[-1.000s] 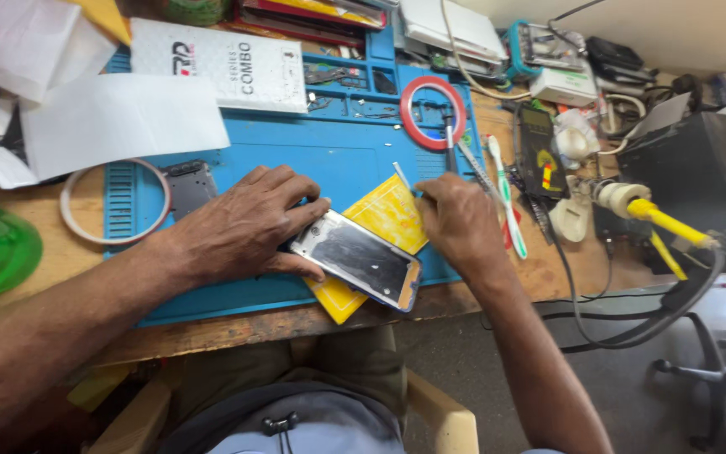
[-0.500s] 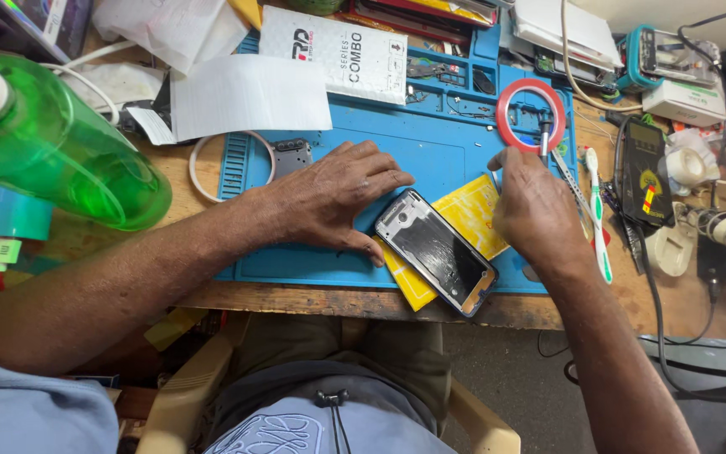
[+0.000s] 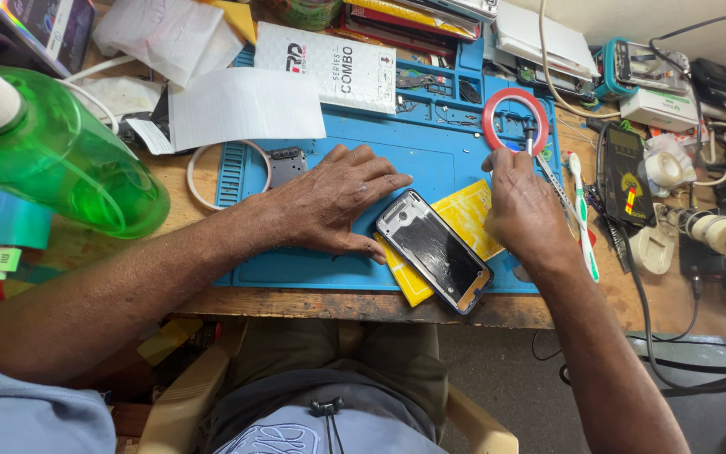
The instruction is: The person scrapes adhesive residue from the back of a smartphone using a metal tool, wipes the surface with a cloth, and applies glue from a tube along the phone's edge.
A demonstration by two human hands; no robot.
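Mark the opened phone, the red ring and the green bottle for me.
opened phone [image 3: 434, 250]: head view, middle of its dark inner face.
red ring [image 3: 492, 113]: head view, left side of the band.
green bottle [image 3: 60, 164]: head view, body.

Open working room is the bare centre of the blue mat [image 3: 430, 155], between the left hand [image 3: 329, 197] and the right hand [image 3: 527, 206]. The phone frame [image 3: 434, 250] on its yellow sheet [image 3: 468, 214] fills the mat's near edge between the two hands. The far side is closed off by the white padded envelope [image 3: 329, 63] and a red ring [image 3: 515, 119]. The left approach is blocked by the green bottle [image 3: 60, 160], with white paper [image 3: 241, 105] and a white ring [image 3: 199, 181] beside it. On the right, a toothbrush [image 3: 580, 210], a multimeter [image 3: 626, 172] and cables [image 3: 649, 311] crowd the desk [image 3: 338, 304].
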